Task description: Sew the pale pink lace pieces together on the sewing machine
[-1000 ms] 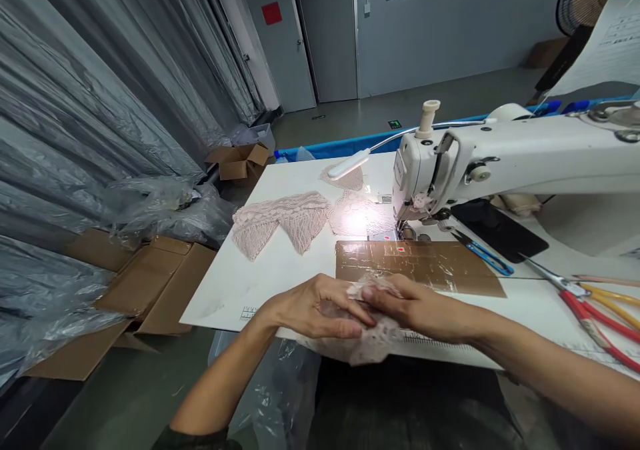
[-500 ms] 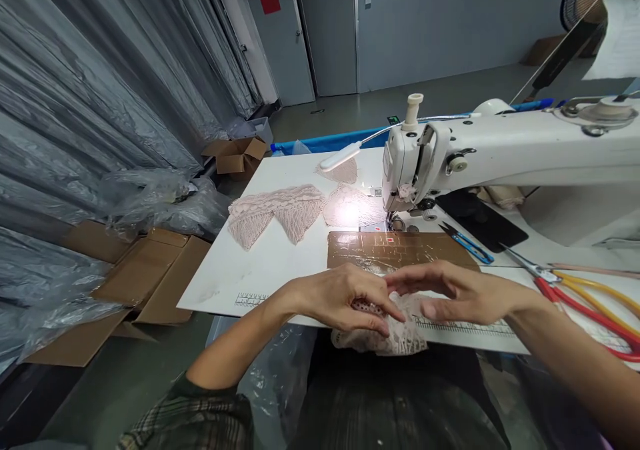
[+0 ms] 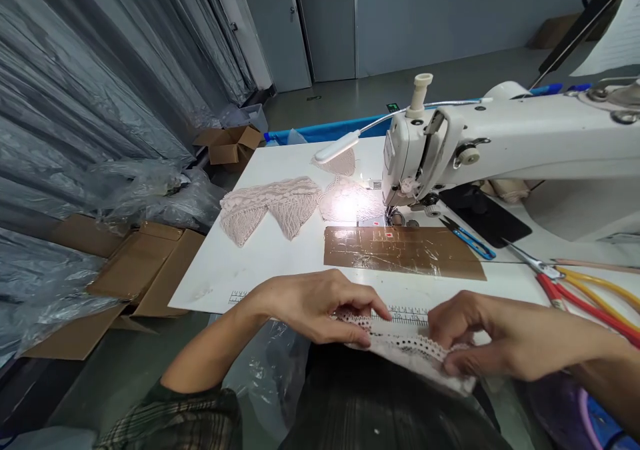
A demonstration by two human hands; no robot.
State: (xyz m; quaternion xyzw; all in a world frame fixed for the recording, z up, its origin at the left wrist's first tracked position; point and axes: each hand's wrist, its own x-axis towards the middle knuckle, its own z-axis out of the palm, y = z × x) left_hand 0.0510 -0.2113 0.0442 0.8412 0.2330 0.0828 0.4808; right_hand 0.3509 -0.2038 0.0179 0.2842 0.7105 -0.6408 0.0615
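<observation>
left hand [image 3: 323, 303] and right hand [image 3: 493, 333] each pinch the lace piece [image 3: 425, 365] near an end | lace piece: along the near edge of the table [image 3: 285, 262], partly overhanging | risk: uneven pull could distort its openwork trim [image 3: 407, 345]; a slack pinch could drop it

The white table [image 3: 210, 270] bore a sewing machine [image 3: 525, 140]. Left of it lay pale lace with 2 pointed tips [image 3: 270, 207]; nearer, a brown sheet [image 3: 400, 253]; rightward, blue snips [image 3: 470, 239], a black pad [image 3: 505, 222] and red-handled scissors [image 3: 547, 290].
</observation>
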